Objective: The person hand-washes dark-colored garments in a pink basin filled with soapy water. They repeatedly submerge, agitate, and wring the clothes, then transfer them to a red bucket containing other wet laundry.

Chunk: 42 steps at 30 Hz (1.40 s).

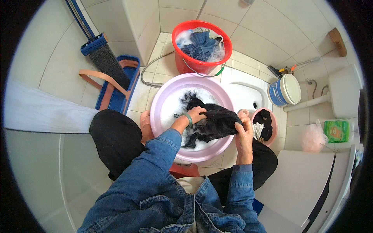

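Note:
Black wet cloth [218,123] stretches across a large pink plastic basin [192,157] of white suds. My left hand [196,115], a green bangle at its wrist, is closed on the cloth's middle over the suds. At the basin's right rim my right hand [244,132] grips the cloth's right end, raised above the water. Part of the cloth trails into the foam at the top and bottom. Beyond the basin stands a red bucket [189,65] holding soapy blue fabric [201,43]. A small pink basin [274,128] with black and white cloths sits at the right.
A squat toilet pan [240,90] lies in the floor at the right, beside a lidded white and blue tub [281,91]. At the left, a flat mop [109,64] stands in a blue mop bucket [134,65]. A grey hose [144,77] runs behind the large basin.

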Each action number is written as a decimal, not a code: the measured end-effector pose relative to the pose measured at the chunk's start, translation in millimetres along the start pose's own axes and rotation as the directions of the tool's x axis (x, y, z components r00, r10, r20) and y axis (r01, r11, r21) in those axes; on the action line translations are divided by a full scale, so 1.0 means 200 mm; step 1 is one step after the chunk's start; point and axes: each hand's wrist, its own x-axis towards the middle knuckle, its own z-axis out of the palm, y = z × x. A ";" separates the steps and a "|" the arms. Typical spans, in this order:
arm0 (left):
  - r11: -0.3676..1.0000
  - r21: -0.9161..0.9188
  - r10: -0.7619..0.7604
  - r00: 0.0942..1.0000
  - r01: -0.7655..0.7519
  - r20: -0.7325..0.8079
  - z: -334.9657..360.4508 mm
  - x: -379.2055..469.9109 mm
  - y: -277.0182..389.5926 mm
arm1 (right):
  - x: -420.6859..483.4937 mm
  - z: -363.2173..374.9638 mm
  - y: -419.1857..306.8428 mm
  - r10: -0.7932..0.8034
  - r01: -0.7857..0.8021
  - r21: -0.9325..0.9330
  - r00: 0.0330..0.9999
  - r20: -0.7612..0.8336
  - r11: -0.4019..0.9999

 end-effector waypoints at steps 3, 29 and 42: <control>0.845 -0.534 -0.036 0.997 -0.010 -0.075 -0.08 -0.05 -0.15 | -0.09 -0.03 0.02 0.035 -0.032 0.058 0.998 -0.044 0.998; 0.679 0.276 -0.715 0.698 0.681 0.040 0.15 0.38 -0.52 | 0.84 0.01 1.26 0.430 -0.083 -0.990 0.894 -0.125 -0.114; -0.357 -0.932 -0.434 0.873 0.060 0.222 0.10 0.30 -0.80 | 0.56 0.49 1.01 0.146 0.198 -0.735 0.915 0.376 0.649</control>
